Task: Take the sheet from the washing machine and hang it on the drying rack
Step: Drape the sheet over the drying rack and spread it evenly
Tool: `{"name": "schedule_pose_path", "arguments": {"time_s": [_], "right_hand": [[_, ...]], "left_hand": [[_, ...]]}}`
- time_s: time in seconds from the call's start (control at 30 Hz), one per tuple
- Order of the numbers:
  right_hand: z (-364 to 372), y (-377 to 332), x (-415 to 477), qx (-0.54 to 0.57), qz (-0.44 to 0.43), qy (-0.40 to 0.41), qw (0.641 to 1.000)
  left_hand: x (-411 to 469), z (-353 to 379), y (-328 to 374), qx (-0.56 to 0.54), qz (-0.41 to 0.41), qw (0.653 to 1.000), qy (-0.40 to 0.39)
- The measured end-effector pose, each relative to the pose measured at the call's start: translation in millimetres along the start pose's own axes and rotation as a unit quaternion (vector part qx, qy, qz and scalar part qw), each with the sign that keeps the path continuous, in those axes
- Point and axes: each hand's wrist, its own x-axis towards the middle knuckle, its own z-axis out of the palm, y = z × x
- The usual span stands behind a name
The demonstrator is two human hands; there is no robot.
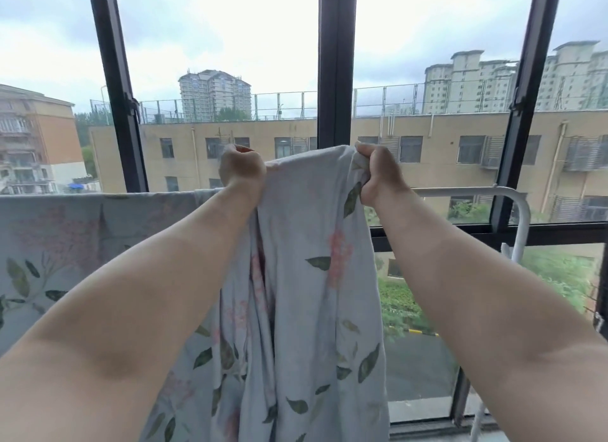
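Left of the hands, the floral sheet already drapes the drying rack; left hand and right hand grip the bunched remainder, unspread.

We have one view only, from a wide-angle camera worn on the person's head. We look forward, about level, along both outstretched forearms toward a dark-framed window and the buildings beyond. The left hand and right hand sit mid-picture. The sheet hangs close below them, and the window's bars lean outward near the edges.
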Motion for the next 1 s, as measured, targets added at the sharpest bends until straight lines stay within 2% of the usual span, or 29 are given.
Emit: {"name": "schedule_pose_path", "arguments": {"time_s": [0.1, 0.17, 0.23, 0.33, 0.43, 0.5, 0.53, 0.6, 0.67, 0.73, 0.8, 0.9, 1.0], "right_hand": [[-18.0, -21.4, -3.1, 0.012, -0.047, 0.058, 0.997], [-29.9, -26.8, -1.1, -0.007, -0.052, 0.087, 0.995], [-41.7, -24.6, 0.2, -0.03, -0.024, 0.1, 0.994], [-62.2, -17.7, -1.3, -0.07, 0.065, 0.103, 0.99], [-85.9, -9.7, -4.4, -0.056, 0.132, 0.095, 0.985], [-95.5, -3.8, -2.3, -0.051, 0.155, 0.08, 0.983], [-100.2, -2.1, -3.0, -0.064, 0.159, 0.066, 0.983], [-103.7, -0.3, -7.7, -0.105, 0.158, 0.034, 0.981], [-101.1, -2.2, -14.7, -0.175, 0.154, -0.01, 0.972], [-95.6, -2.5, -16.8, -0.288, 0.083, 0.0, 0.954], [-96.6, 5.0, -17.3, -0.397, -0.002, 0.045, 0.917], [-107.5, 28.4, -20.2, -0.526, -0.079, 0.056, 0.845], [-129.9, 60.4, -20.3, -0.555, -0.05, 0.069, 0.827]], "left_hand": [[-2.3, 3.9, -0.5, 0.03, 0.014, 0.999, -0.005], [-15.3, 12.4, 4.0, 0.079, 0.059, 0.995, -0.025], [-32.5, 22.2, 8.1, 0.151, 0.127, 0.979, -0.049], [-53.6, 41.1, 4.2, 0.236, 0.254, 0.932, -0.108], [-64.2, 55.4, -5.8, 0.282, 0.298, 0.888, -0.207], [-67.8, 60.0, -15.6, 0.324, 0.339, 0.847, -0.251], [-70.0, 61.5, -21.0, 0.342, 0.367, 0.829, -0.247], [-74.5, 62.3, -28.4, 0.345, 0.409, 0.82, -0.204], [-79.4, 61.4, -29.4, 0.335, 0.416, 0.828, -0.171], [-82.4, 59.2, -28.7, 0.305, 0.418, 0.842, -0.154], [-86.7, 58.8, -35.0, 0.268, 0.442, 0.845, -0.134], [-95.4, 63.7, -55.4, 0.293, 0.494, 0.815, -0.076], [-102.8, 65.9, -74.5, 0.31, 0.512, 0.797, -0.08]]}}
